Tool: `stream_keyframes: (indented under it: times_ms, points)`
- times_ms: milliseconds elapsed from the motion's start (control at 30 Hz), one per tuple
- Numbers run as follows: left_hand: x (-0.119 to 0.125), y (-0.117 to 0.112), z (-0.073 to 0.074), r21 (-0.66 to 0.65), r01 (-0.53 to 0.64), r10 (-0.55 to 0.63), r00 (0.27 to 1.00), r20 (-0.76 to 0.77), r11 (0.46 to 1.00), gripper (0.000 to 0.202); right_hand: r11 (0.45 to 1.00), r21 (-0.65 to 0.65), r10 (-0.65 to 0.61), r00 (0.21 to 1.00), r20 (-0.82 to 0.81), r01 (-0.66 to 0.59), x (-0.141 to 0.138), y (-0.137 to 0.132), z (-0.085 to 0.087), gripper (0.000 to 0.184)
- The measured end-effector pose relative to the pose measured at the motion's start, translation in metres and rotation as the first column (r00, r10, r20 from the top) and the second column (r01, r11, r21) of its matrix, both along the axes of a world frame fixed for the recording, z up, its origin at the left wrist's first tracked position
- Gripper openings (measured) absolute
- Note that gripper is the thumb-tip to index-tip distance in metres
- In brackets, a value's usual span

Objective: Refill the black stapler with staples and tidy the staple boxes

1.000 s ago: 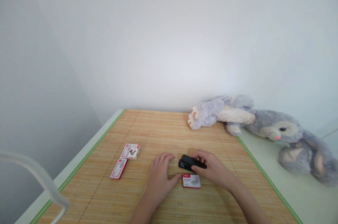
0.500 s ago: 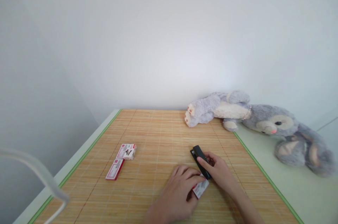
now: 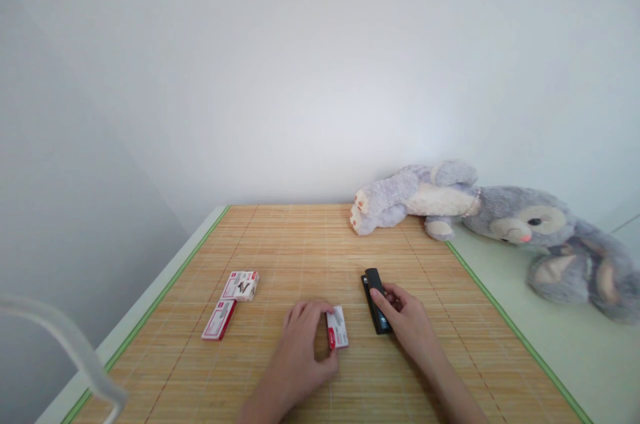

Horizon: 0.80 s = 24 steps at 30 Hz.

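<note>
A small white-and-red box, like a staple box, is pinched end to end between the thumb and fingers of my left hand. It lies at or just above the mat; I cannot tell which. To its right, my right hand grips a black stapler from the side, thumb on top. The stapler points away from me, and part of its side is covered by my fingers. A gap separates the box from the stapler.
At the left of the bamboo mat are a white box with a stapler picture and a flat red-and-white box. A grey plush toy lies along the wall at back right. A pale curved cable crosses the lower left.
My left hand has moved left with the small box, away from the stapler, and the box has turned more upright in view. The stapler has turned slightly in my right hand.
</note>
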<state>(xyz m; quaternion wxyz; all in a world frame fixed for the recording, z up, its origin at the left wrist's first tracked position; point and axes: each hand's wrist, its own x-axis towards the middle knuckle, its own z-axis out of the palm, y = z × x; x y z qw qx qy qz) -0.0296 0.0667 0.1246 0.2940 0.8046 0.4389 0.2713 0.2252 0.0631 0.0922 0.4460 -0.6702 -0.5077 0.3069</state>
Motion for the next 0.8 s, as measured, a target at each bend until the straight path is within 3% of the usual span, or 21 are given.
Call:
stream_keyframes:
  times_ms: [100, 333, 400, 467, 533, 600, 667, 733, 800]
  points:
    - [-0.007, 0.011, -0.002, 0.015, -0.007, 0.007, 1.0, -0.009, 1.0, 0.059, 1.0, 0.003, -0.003, 1.0, -0.007, 0.003, -0.014, -0.003, 0.003, 0.052]
    - [0.01, 0.011, -0.006, 0.029, 0.037, -0.037, 0.999, 0.002, 0.999, 0.069, 1.0, 0.026, 0.009, 0.998, -0.062, -0.007, -0.044, -0.009, 0.004, 0.054]
    - [0.002, 0.008, -0.006, 0.043, 0.035, -0.035, 0.999, -0.004, 0.998, 0.08, 1.0, 0.023, -0.014, 0.995, -0.095, 0.016, -0.043, -0.012, 0.003, 0.055]
    - [-0.019, 0.007, -0.008, 0.105, -0.065, 0.067, 0.998, -0.021, 0.992, 0.076, 1.0, 0.011, -0.018, 0.991, -0.133, 0.02, -0.039, -0.014, 0.002, 0.056]
    - [-0.051, 0.007, -0.013, 0.225, -0.297, 0.311, 0.95, -0.032, 0.928, 0.05, 1.0, -0.001, -0.006, 0.989, -0.147, 0.006, -0.036, -0.015, 0.003, 0.055]
    - [-0.09, 0.007, -0.02, 0.344, -0.555, 0.599, 0.8, -0.027, 0.757, 0.036, 1.0, -0.009, -0.002, 0.991, -0.134, 0.0, -0.035, -0.016, 0.005, 0.055]
    - [-0.127, 0.006, -0.026, 0.384, -0.708, 0.781, 0.623, -0.056, 0.593, 0.043, 1.0, -0.015, -0.001, 0.992, -0.124, -0.001, -0.035, -0.017, 0.006, 0.056]
    - [-0.153, 0.005, -0.029, 0.357, -0.76, 0.835, 0.532, -0.141, 0.544, 0.052, 1.0, -0.025, 0.008, 0.993, -0.119, -0.011, -0.036, -0.017, 0.006, 0.056]
    - [-0.162, 0.003, -0.03, 0.293, -0.765, 0.819, 0.538, -0.2, 0.574, 0.052, 0.999, -0.029, 0.012, 0.995, -0.104, -0.015, -0.036, -0.017, 0.005, 0.056]
